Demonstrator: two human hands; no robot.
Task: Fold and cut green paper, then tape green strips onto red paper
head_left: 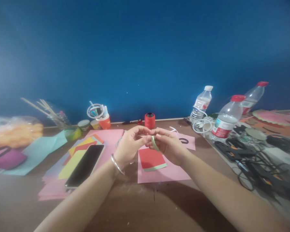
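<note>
You've got a small pale green paper strip [155, 143] pinched between both hands, lifted just above the middle of the table [145, 206]. Your left hand [130, 143] and right hand [168, 145] are drawn right together, fingertips meeting on the strip, which curls between them. It looks like a curling or folding step, so keep the pinch light and close to the bend; squeeze hard and the paper will crease where you don't want it. Work it with your thumbs, short and even.

Directly under your hands lies a red paper card [151, 159] with a green edge, sitting on a pink sheet [164, 174]. Keep the strip over that, so it lands there if it slips.

Left of your wrist, a smartphone [85, 165] lies face up on a stack of coloured paper [70, 161]. At the back edge stand a red thread spool [149, 120] and an orange cup [104, 121] of pens. Toward the right edge, three water bottles [226, 120] stand by a tangle of cables [253, 161] and tools. Mind your right elbow there.
</note>
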